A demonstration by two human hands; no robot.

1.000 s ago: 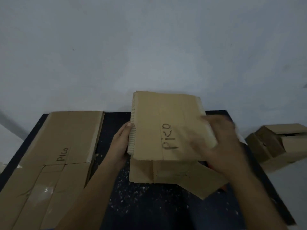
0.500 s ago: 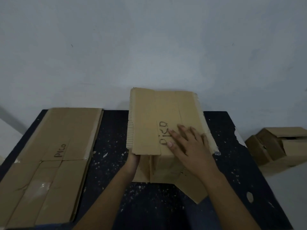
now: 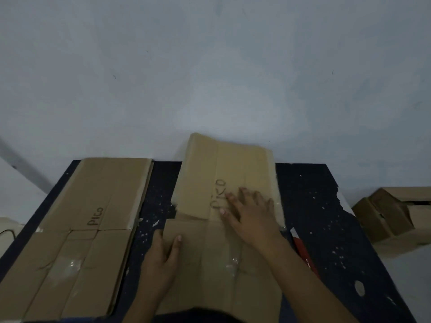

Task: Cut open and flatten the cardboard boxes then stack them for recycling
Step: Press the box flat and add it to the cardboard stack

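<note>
Box in hand: the opened cardboard box (image 3: pixel 224 217) lies mid-table on the dark table (image 3: pixel 326 217), near panels down flat, far panel with the handwritten "PICO" lifting slightly at its far edge.
Right hand: the right hand (image 3: pixel 251 215) lies palm-down on that far panel, fingers straight and spread, fingertips just beside the writing. By the look of it, it's pressing the crease down so the panel stays flat.
Left hand: the left hand (image 3: pixel 163 259) rests on the near-left panel, thumb on top, fingers straight along the left edge, apparently pinning that side so the sheet can't slide.
Finished pile: the flattened stack (image 3: pixel 81 229) sits along the table's left side, well apart from the working box, probably the drop-off spot.
Still waiting: an unflattened box (image 3: pixel 394 217) sits off the table to the right.
Cutter: a red tool (image 3: pixel 303 255) peeks out beside the right forearm; too hidden to identify surely.
Stage: flattening nearly done, stacking not yet.
</note>
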